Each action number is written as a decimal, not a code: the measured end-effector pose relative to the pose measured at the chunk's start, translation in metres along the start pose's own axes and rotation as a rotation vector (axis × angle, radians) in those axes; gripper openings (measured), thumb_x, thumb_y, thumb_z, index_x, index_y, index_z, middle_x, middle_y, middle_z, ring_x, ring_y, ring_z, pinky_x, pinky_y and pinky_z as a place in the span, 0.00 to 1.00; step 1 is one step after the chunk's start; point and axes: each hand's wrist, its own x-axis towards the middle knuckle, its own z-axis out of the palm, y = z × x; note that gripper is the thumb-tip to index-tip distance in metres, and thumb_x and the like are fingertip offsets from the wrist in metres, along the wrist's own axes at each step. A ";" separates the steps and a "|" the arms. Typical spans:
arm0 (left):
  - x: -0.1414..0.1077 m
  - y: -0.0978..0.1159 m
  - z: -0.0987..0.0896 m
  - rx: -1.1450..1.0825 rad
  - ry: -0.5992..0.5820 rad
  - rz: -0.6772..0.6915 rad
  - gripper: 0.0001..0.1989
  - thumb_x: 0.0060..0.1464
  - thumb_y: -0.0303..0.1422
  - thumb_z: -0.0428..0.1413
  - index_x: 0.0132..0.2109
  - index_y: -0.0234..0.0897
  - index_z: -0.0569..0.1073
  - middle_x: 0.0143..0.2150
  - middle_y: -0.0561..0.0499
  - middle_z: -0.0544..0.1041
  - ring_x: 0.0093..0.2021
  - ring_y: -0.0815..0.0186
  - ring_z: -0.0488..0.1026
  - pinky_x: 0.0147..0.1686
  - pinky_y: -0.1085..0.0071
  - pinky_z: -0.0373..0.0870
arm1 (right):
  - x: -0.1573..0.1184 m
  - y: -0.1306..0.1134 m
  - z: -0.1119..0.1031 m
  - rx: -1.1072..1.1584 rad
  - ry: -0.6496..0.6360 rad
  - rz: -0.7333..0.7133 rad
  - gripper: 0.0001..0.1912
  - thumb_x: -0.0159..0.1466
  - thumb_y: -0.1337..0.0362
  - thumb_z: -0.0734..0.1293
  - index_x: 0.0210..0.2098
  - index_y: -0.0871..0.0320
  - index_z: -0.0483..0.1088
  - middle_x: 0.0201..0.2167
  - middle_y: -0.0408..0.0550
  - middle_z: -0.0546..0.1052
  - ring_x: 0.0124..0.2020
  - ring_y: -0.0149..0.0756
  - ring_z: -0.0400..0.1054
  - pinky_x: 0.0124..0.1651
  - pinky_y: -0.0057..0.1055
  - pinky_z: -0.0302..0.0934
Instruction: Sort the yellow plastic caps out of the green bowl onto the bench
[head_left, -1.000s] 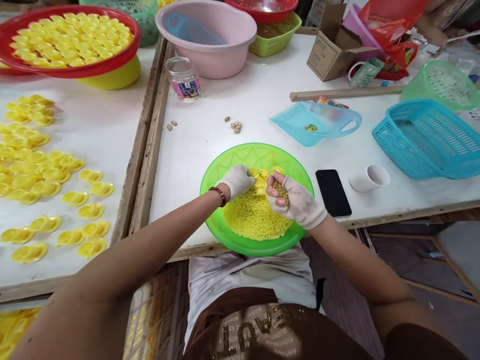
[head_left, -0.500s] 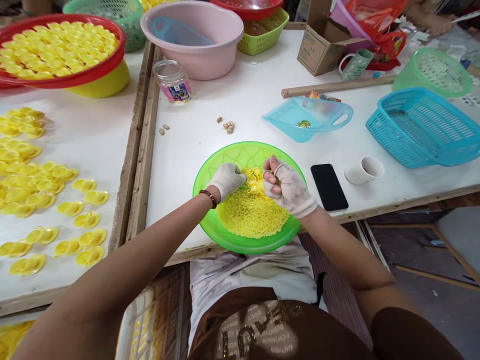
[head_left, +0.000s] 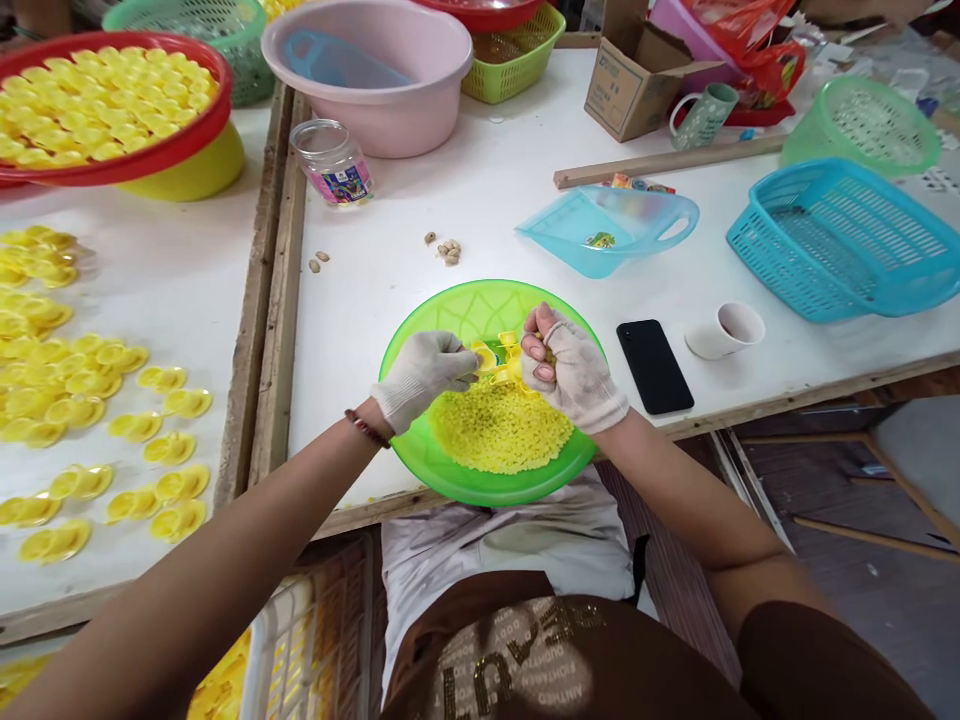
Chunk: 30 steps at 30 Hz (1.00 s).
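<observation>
A bright green basin (head_left: 465,305) rests at the table's front edge, over my lap. Small yellow pellets (head_left: 506,435) fill its near part, with several yellow plastic pieces (head_left: 508,372) lying behind them. My left hand (head_left: 429,372), in a white fingerless glove, pinches a small yellow plastic piece (head_left: 487,355) above the basin. Gloved the same way, my right hand (head_left: 576,372) is curled closed over the basin's right side. Yellowish pellets show between its fingers; how many is hidden.
Yellow hat-shaped pieces (head_left: 94,375) lie on the left table, below a full red basin (head_left: 217,110). A wooden ledge (head_left: 274,260) divides the tables. Around me are a black phone (head_left: 655,366), paper cup (head_left: 724,332), blue scoop (head_left: 592,230), blue basket (head_left: 810,280) and clear jar (head_left: 330,165).
My left hand has drawn back slightly left from the pieces in the basin, with a yellow piece now visible at its fingertips. My right hand stays closed almost in place. The view shifted slightly.
</observation>
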 end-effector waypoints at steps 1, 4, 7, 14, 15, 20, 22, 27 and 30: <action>-0.008 -0.001 0.000 -0.109 -0.053 -0.009 0.14 0.46 0.36 0.68 0.32 0.35 0.72 0.30 0.48 0.76 0.31 0.65 0.76 0.33 0.69 0.73 | -0.001 -0.001 0.004 0.001 -0.003 -0.030 0.24 0.64 0.42 0.71 0.33 0.55 0.63 0.21 0.34 0.61 0.16 0.20 0.50 0.17 0.22 0.43; -0.027 -0.008 0.008 -0.286 -0.166 -0.021 0.19 0.43 0.39 0.71 0.38 0.33 0.75 0.35 0.50 0.77 0.33 0.67 0.77 0.36 0.69 0.77 | -0.004 -0.002 0.019 0.009 -0.020 -0.134 0.22 0.66 0.43 0.69 0.33 0.54 0.62 0.22 0.35 0.62 0.17 0.22 0.52 0.19 0.22 0.47; -0.036 -0.016 0.018 -0.341 -0.206 -0.024 0.19 0.44 0.41 0.71 0.36 0.32 0.77 0.32 0.50 0.75 0.32 0.67 0.76 0.35 0.69 0.78 | -0.006 0.002 0.032 0.001 -0.012 -0.221 0.22 0.67 0.43 0.69 0.32 0.53 0.61 0.23 0.36 0.62 0.20 0.24 0.56 0.22 0.24 0.53; -0.038 -0.021 0.023 -0.410 -0.173 -0.002 0.21 0.44 0.45 0.72 0.36 0.32 0.79 0.30 0.50 0.77 0.30 0.67 0.76 0.38 0.66 0.79 | -0.006 0.011 0.035 -0.017 -0.015 -0.344 0.24 0.65 0.42 0.70 0.30 0.53 0.62 0.23 0.37 0.63 0.22 0.27 0.59 0.23 0.27 0.57; -0.038 -0.021 0.023 -0.415 -0.168 0.002 0.21 0.43 0.45 0.72 0.35 0.32 0.79 0.30 0.50 0.77 0.30 0.67 0.76 0.38 0.67 0.79 | -0.006 0.011 0.034 -0.007 -0.018 -0.346 0.23 0.65 0.42 0.70 0.30 0.54 0.62 0.23 0.36 0.62 0.22 0.27 0.59 0.23 0.27 0.57; -0.040 -0.020 0.020 -0.417 -0.143 0.024 0.19 0.43 0.44 0.73 0.32 0.32 0.80 0.28 0.51 0.76 0.29 0.69 0.73 0.37 0.70 0.76 | -0.005 0.004 0.028 0.012 0.003 -0.245 0.24 0.66 0.43 0.69 0.30 0.53 0.59 0.22 0.35 0.59 0.19 0.25 0.53 0.21 0.26 0.49; -0.040 -0.021 0.017 -0.417 -0.130 0.024 0.18 0.43 0.43 0.73 0.32 0.32 0.80 0.27 0.51 0.75 0.29 0.70 0.72 0.36 0.71 0.75 | -0.006 0.002 0.021 -0.038 0.000 -0.217 0.23 0.67 0.42 0.68 0.31 0.53 0.59 0.22 0.34 0.58 0.18 0.24 0.50 0.20 0.26 0.46; -0.042 -0.023 0.011 -0.445 0.001 0.042 0.18 0.42 0.41 0.73 0.37 0.33 0.82 0.31 0.50 0.78 0.30 0.70 0.72 0.37 0.71 0.73 | -0.020 0.004 -0.004 -0.631 -0.126 -0.206 0.18 0.68 0.47 0.67 0.33 0.54 0.63 0.22 0.35 0.60 0.21 0.26 0.52 0.25 0.28 0.47; -0.046 -0.020 0.010 -0.352 0.067 0.099 0.15 0.44 0.40 0.71 0.37 0.34 0.83 0.34 0.48 0.81 0.33 0.68 0.73 0.38 0.71 0.72 | -0.028 0.011 -0.010 -1.078 -0.132 -0.207 0.18 0.63 0.50 0.72 0.36 0.55 0.63 0.25 0.36 0.63 0.24 0.27 0.55 0.30 0.30 0.50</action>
